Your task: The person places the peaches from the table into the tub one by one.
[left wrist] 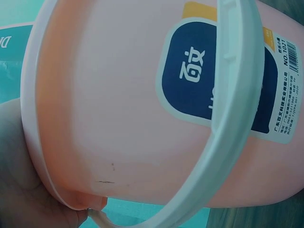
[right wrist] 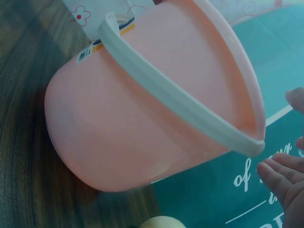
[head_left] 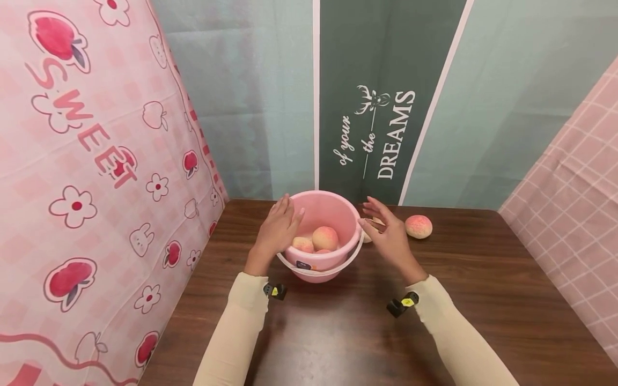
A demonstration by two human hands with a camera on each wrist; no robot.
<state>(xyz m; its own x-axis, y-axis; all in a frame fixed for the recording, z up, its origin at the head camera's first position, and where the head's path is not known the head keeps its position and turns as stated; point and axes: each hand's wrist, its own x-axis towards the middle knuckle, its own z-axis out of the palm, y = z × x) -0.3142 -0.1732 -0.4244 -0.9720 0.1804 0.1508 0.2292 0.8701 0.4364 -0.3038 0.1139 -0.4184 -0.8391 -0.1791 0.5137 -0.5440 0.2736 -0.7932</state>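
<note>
A pink bucket [head_left: 321,262] stands on the table, its white handle [head_left: 338,266] hanging down at the front. Three peaches [head_left: 325,238] show inside it, pink on top and pale yellow below. My left hand [head_left: 278,229] lies against the bucket's left rim with fingers extended; the left wrist view shows it touching the rim [left wrist: 29,128]. At the bucket's right side is my right hand [head_left: 388,236], fingers spread and holding nothing. Behind that hand a pale peach [head_left: 368,236] is partly hidden. Another peach [head_left: 418,227] rests farther right.
The brown wooden table [head_left: 318,332] ends at a green cloth backdrop [head_left: 241,134] behind the bucket. A pink patterned cloth [head_left: 111,225] hangs at the left, and a pink checked cloth [head_left: 569,214] at the right.
</note>
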